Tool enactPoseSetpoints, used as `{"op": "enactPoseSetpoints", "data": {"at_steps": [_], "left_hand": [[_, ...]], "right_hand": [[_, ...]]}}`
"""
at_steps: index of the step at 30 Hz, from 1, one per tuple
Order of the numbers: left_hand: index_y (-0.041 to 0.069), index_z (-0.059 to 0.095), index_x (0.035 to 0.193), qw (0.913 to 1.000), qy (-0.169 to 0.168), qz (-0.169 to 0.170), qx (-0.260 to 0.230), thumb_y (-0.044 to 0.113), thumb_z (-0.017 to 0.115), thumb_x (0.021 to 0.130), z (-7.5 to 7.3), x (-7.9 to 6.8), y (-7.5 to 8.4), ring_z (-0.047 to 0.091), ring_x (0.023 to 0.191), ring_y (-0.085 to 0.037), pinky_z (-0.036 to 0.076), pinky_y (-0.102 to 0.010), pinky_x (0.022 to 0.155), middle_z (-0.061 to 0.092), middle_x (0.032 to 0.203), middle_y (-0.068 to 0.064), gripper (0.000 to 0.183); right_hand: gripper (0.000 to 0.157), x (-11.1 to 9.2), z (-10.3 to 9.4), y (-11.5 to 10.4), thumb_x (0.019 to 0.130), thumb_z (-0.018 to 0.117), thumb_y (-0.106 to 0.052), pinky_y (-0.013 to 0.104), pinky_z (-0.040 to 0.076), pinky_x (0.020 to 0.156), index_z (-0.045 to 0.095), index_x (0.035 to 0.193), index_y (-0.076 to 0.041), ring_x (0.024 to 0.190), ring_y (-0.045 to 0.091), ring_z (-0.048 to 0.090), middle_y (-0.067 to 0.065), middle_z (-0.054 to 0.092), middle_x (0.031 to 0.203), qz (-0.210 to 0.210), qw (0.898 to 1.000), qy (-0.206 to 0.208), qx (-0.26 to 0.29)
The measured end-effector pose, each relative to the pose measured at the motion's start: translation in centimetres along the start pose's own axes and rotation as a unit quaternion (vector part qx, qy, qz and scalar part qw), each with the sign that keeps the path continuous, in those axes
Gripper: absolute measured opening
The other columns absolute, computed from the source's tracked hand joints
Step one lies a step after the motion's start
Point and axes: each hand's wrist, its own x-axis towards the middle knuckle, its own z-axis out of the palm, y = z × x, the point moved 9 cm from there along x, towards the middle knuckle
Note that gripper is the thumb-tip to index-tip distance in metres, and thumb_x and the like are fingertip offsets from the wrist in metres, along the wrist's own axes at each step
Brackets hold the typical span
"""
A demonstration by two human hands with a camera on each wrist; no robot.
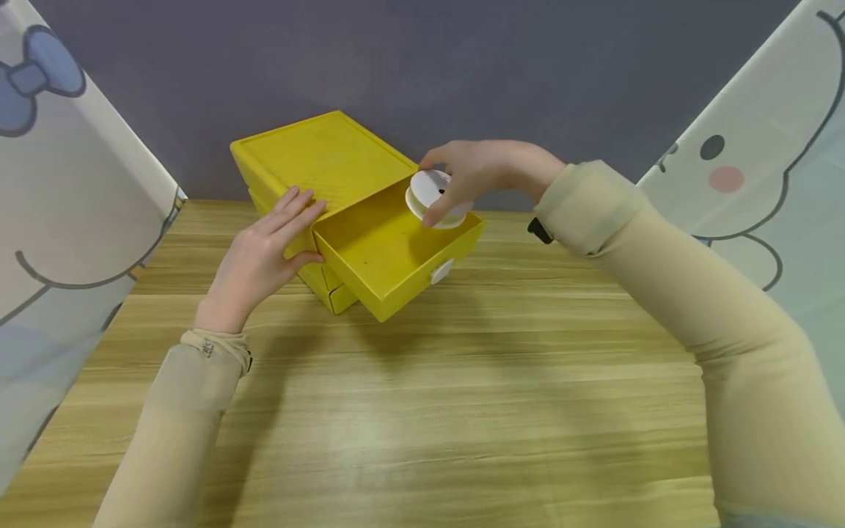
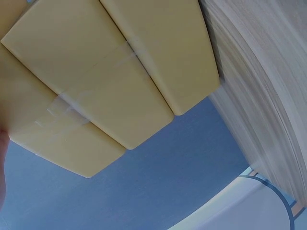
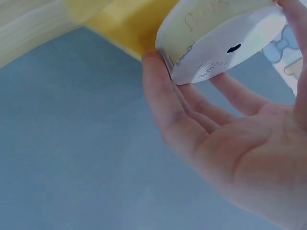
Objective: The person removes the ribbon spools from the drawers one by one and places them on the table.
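My right hand holds a white ribbon spool between thumb and fingers, over the back right corner of a pulled-out yellow drawer. In the right wrist view the spool shows a flat white side with a small dark centre hole and cream ribbon with raised lettering. The drawer juts from the top of a yellow drawer box and has a white pull on its front. With fingers extended, my left hand rests on the box's front left edge, its thumb beside the drawer's side.
The box stands on a wood-grain table close to a dark grey back wall. Panels with cartoon prints flank the table left and right. Clear tape crosses the box's tiers in the left wrist view.
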Motion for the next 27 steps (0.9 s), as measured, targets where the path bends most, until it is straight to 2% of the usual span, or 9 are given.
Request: {"op": "enactPoseSetpoints", "data": {"at_steps": [6,12,15,19,27], "left_hand": [[0.011,0.05,0.14,1.0,0.003,0.003,0.002,0.004,0.082,0.07,0.0,0.0,0.0,0.042,0.138,-0.032,0.047,-0.054,0.103,0.05,0.144,-0.017,0.077],[0.01,0.051,0.139,1.0,0.005,0.006,0.003,0.004,0.082,0.069,0.1,0.0,0.0,0.043,0.137,-0.033,0.047,-0.054,0.102,0.05,0.143,-0.017,0.077],[0.01,0.051,0.139,1.0,0.006,0.007,0.002,0.004,0.082,0.069,0.1,0.0,0.1,0.043,0.137,-0.033,0.047,-0.053,0.103,0.05,0.143,-0.017,0.078],[0.01,0.051,0.139,1.0,0.006,0.006,0.001,0.004,0.082,0.069,0.1,0.0,0.0,0.042,0.138,-0.033,0.047,-0.053,0.103,0.05,0.143,-0.017,0.078],[0.011,0.05,0.14,1.0,0.004,0.002,0.001,0.004,0.082,0.069,0.1,0.0,-0.1,0.042,0.138,-0.032,0.046,-0.053,0.105,0.049,0.144,-0.017,0.078]], "right_hand": [[0.094,-0.7,-1.0,3.4,0.079,0.074,-0.048,0.045,0.045,0.106,0.022,0.153,-0.022,0.128,0.026,0.039,0.009,0.029,0.154,0.03,0.998,0.018,0.045],[0.096,-0.6,-1.4,6.9,0.082,0.071,-0.046,0.037,0.048,0.094,0.016,0.155,-0.016,0.119,0.027,0.044,0.014,0.035,0.147,0.06,0.996,0.032,0.063],[0.098,-0.4,-1.1,8.4,0.082,0.07,-0.047,0.035,0.048,0.09,0.013,0.155,-0.014,0.119,0.028,0.043,0.017,0.033,0.148,0.074,0.994,0.031,0.071],[0.097,0.2,-0.5,9.9,0.083,0.069,-0.047,0.036,0.048,0.091,0.014,0.154,-0.012,0.119,0.029,0.043,0.018,0.031,0.15,0.085,0.992,0.029,0.085],[0.094,1.6,1.1,12.7,0.083,0.069,-0.045,0.038,0.049,0.093,0.018,0.153,-0.009,0.117,0.03,0.046,0.017,0.037,0.145,0.102,0.988,0.033,0.107]]}}
